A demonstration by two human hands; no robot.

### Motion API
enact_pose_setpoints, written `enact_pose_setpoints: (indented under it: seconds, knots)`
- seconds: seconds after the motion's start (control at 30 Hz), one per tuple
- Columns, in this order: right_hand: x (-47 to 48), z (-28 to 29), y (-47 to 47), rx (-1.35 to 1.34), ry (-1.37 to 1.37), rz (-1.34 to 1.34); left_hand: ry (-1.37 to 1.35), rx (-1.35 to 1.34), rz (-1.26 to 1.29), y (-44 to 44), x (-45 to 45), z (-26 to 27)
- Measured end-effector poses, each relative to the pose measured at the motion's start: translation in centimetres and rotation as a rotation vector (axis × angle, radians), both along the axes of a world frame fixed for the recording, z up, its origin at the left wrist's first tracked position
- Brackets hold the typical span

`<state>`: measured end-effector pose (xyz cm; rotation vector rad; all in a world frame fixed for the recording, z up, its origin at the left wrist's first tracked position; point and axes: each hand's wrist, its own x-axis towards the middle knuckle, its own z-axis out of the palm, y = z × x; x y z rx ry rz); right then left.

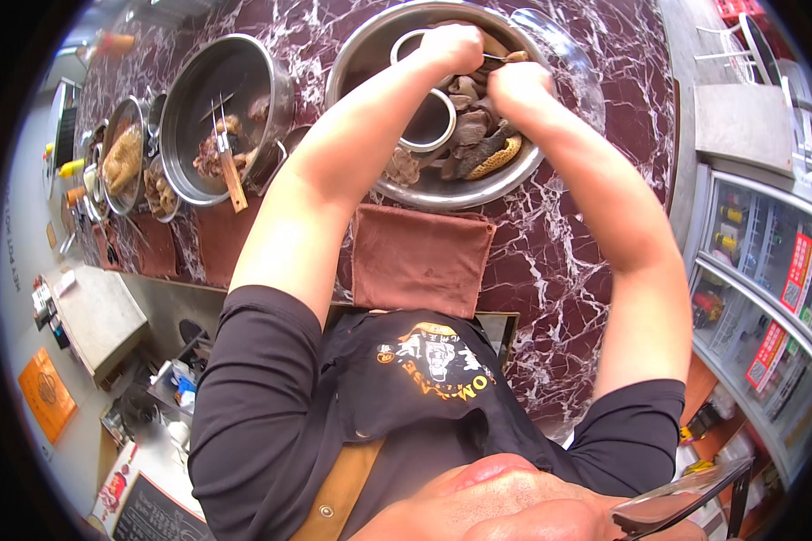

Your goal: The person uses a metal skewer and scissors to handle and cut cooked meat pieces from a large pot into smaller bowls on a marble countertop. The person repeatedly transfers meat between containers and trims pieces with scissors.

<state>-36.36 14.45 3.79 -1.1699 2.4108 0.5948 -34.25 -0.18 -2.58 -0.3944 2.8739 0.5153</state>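
Observation:
Both of my hands are over a wide steel basin [440, 197] on the marbled counter. My left hand [455, 49] is clenched at the basin's upper middle; a thin metal utensil [492, 57] shows beside it, pointing towards a small brown piece of food [516, 57]. My right hand [522, 86] is curled just to the right; its fingers and anything in them are hidden. Below the hands lie dark sliced offal [470, 128] and honeycomb tripe [499, 159]. A round metal container [433, 122] with dark liquid stands inside the basin, and part of another [406, 46] shows above it.
A deep steel pot [176, 135] at the left holds meat and a wooden-handled fork [232, 177]. Farther left are a bowl of pale food [123, 159] and smaller bowls. A folded brown cloth [423, 260] lies before my apron. A clear lid [582, 81] is behind the basin's right side.

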Motion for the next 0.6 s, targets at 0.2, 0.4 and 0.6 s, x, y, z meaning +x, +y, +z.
enact_pose_setpoints:
  seconds: [0.2, 0.4, 0.6]
  knots:
    - [0.2, 6.0, 3.4, 0.133, -0.029, 0.019, -0.021, -0.012, -0.015, 3.0, 3.3, 2.5]
    - [1.6, 5.6, 6.8, -0.001, -0.059, -0.115, -0.108, 0.073, 0.036, 5.9, 5.9, -2.3]
    - [0.6, 3.9, 6.5, -0.175, 0.022, -0.179, -0.064, 0.147, 0.177, 7.4, 6.5, -2.6]
